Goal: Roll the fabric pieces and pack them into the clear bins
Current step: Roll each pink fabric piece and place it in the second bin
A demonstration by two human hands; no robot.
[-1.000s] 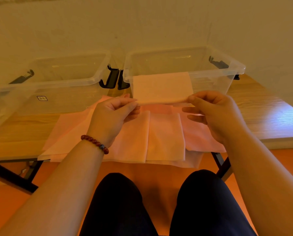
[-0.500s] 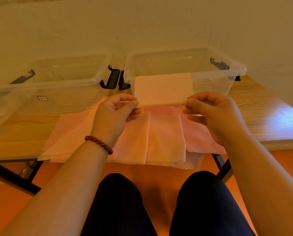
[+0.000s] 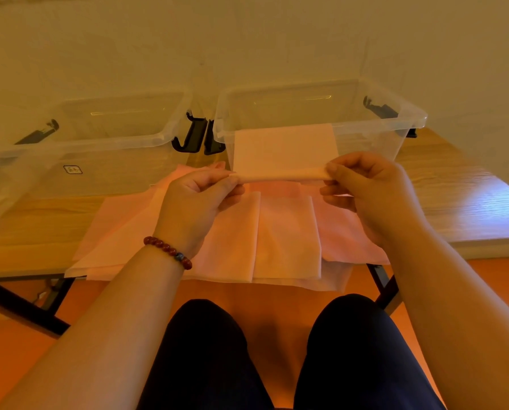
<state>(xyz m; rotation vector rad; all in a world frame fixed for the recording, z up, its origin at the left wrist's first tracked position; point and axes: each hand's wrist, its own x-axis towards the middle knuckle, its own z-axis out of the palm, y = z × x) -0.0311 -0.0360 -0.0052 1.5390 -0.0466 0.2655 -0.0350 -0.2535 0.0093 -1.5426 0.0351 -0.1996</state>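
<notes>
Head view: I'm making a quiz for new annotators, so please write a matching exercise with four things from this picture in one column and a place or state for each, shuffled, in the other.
Things
1. fabric piece
2. fabric pile
3. bracelet
4. left bin

Places or states
A. small label on its front wall
B. pinched by the left hand and right hand, near edge rolled
C. flat on the table, overhanging its near edge
D. around a wrist

Pairs: 1-B, 2-C, 3-D, 4-A
</notes>
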